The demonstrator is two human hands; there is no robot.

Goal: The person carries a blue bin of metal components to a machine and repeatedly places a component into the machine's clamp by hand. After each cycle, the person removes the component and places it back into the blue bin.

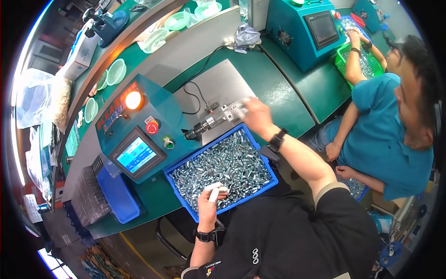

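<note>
My left hand [208,204] hovers over the near edge of a blue tray [271,174], white covers on its fingertips. Its thumb and fingers come together, and any small piece between them is too small to make out. Heaped in the tray are many small shiny metal parts [218,162]. Beyond the tray, my right hand [258,117] reaches to the outer end of a metal clamp fixture [228,113], fingers drawn together around its tip. Whatever they grip is hidden. The fixture lies in line with a round metal spindle [199,129] on a teal machine [153,104].
The machine carries a lit touchscreen [139,152], a red stop button [152,126] and a glowing orange lamp [134,100]. An empty blue tray [121,197] leans at the left. On the right, a co-worker in a teal shirt [388,135] sits close by; another person's hands reach into a green basket [343,65].
</note>
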